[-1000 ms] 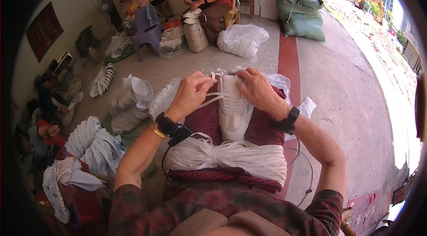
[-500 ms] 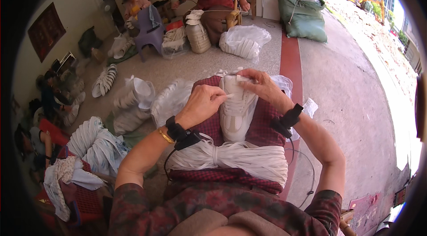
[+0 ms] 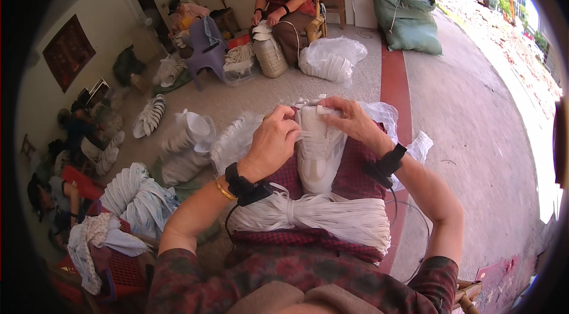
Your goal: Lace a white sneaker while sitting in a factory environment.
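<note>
Lace (image 3: 304, 134) drawn closer to shoe (image 3: 320, 148): white, round-toed, panelled.

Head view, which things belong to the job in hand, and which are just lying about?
Seemingly in the job:
white shoe upper, over dark red checked cloth
white lace, pinched in the left hand
right hand, touching the upper's top
bundle of white laces, below the upper

Seemingly just lying about:
purple chair
green sack
red basket

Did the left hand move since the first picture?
Yes, the left hand has come lower, nearer the tied bundle of white laces.
</note>
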The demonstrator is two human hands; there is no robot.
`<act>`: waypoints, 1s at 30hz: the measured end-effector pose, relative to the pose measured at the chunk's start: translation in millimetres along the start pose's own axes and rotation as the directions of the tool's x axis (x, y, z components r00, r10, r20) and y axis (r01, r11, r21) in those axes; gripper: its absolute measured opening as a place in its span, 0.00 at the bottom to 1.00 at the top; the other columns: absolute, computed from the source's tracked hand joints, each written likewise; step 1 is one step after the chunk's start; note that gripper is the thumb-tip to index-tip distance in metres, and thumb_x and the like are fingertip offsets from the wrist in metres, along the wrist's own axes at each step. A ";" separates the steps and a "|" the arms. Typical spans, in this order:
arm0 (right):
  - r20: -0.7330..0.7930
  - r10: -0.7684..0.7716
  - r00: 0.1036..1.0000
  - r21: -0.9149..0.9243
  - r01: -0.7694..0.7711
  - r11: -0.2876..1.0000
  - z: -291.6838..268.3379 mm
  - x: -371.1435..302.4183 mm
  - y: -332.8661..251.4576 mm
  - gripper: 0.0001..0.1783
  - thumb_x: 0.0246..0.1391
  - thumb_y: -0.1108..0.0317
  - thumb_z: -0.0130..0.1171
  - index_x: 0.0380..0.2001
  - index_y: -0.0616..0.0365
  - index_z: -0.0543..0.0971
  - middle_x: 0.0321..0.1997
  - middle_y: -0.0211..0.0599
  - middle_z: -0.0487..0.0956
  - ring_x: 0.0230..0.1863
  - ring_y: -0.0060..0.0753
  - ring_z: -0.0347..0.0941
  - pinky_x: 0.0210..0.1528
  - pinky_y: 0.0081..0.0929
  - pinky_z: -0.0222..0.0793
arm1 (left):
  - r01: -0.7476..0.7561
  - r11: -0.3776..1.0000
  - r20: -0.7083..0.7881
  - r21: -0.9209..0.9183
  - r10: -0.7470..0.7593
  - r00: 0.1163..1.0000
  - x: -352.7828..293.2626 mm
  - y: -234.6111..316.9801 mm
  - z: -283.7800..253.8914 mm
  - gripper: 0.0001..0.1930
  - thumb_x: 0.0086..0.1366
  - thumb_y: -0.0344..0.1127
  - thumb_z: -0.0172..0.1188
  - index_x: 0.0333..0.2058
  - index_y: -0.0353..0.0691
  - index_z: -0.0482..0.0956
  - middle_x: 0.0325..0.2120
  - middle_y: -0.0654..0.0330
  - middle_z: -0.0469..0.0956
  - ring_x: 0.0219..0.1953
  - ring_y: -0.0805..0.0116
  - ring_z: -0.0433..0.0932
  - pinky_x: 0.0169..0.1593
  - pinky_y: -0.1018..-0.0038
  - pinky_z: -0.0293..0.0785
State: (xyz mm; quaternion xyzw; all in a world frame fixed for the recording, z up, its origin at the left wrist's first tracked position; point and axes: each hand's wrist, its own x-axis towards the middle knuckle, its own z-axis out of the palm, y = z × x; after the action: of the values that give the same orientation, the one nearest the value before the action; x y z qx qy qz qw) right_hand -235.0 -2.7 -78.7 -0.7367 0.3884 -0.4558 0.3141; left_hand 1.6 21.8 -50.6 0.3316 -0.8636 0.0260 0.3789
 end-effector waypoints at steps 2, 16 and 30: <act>0.027 0.060 0.998 0.094 -0.062 0.994 0.8 -3.2 0.2 0.20 0.54 0.67 0.62 0.49 0.64 0.79 0.40 0.37 0.82 0.39 0.25 0.77 0.45 0.28 0.74 | 0.006 0.997 0.044 -0.072 -0.003 0.999 -0.3 -2.0 0.7 0.04 0.60 0.26 0.63 0.32 0.32 0.83 0.31 0.55 0.80 0.33 0.63 0.81 0.38 0.69 0.76; 0.048 0.089 0.995 0.083 -0.093 0.992 -1.2 -0.2 -3.8 0.20 0.55 0.67 0.63 0.50 0.61 0.78 0.38 0.34 0.82 0.39 0.23 0.77 0.45 0.26 0.74 | 0.360 0.915 0.234 -0.184 -0.315 0.920 6.1 1.9 8.9 0.07 0.60 0.32 0.64 0.29 0.33 0.83 0.15 0.58 0.77 0.19 0.73 0.75 0.26 0.72 0.71; 0.064 0.121 0.991 0.143 -0.130 0.981 -0.6 0.5 2.5 0.20 0.55 0.66 0.63 0.51 0.61 0.79 0.40 0.34 0.82 0.41 0.24 0.77 0.47 0.27 0.73 | 0.144 0.984 0.373 -0.105 -0.096 0.923 17.0 -9.7 22.7 0.05 0.58 0.28 0.60 0.30 0.33 0.79 0.25 0.44 0.80 0.29 0.43 0.80 0.35 0.57 0.76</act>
State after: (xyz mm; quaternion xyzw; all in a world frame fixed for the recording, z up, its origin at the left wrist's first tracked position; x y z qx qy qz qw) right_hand -236.2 -4.4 -80.4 -0.6980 0.3907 -0.4418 0.4061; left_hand -15.6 -1.8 -57.4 0.3575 -0.8969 -0.1160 0.2331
